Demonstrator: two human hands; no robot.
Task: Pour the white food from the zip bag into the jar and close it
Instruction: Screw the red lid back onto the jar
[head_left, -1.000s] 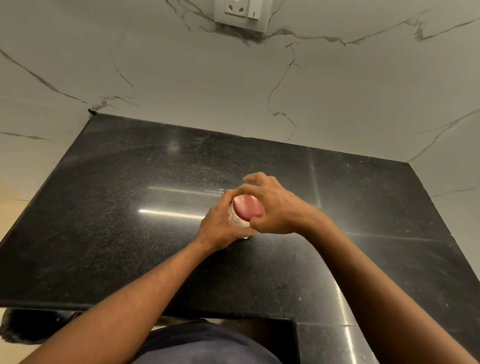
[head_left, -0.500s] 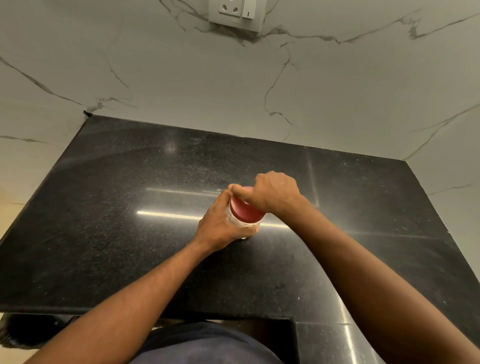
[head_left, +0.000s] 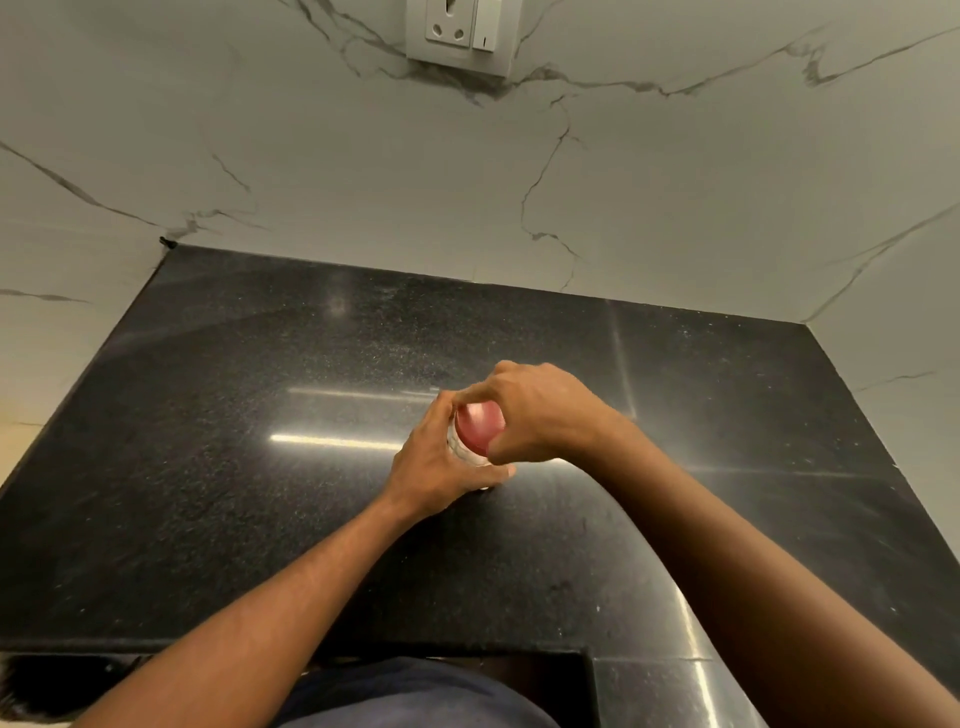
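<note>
Near the middle of the black granite counter (head_left: 208, 467): a small clear jar (head_left: 460, 448), upright, red lid (head_left: 479, 427) on top. Left hand (head_left: 439, 467) at 9 o'clock of the jar, fingers wrapped around its body. Right hand (head_left: 540, 410) at 3 o'clock, fingers closed on the lid's rim. At 12 o'clock, on the marble wall, a socket plate (head_left: 460, 34).

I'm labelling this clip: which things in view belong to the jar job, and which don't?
Job:
jar, gripped by the left hand
red lid, under the right hand

Not part:
wall socket and switch
black countertop
</note>
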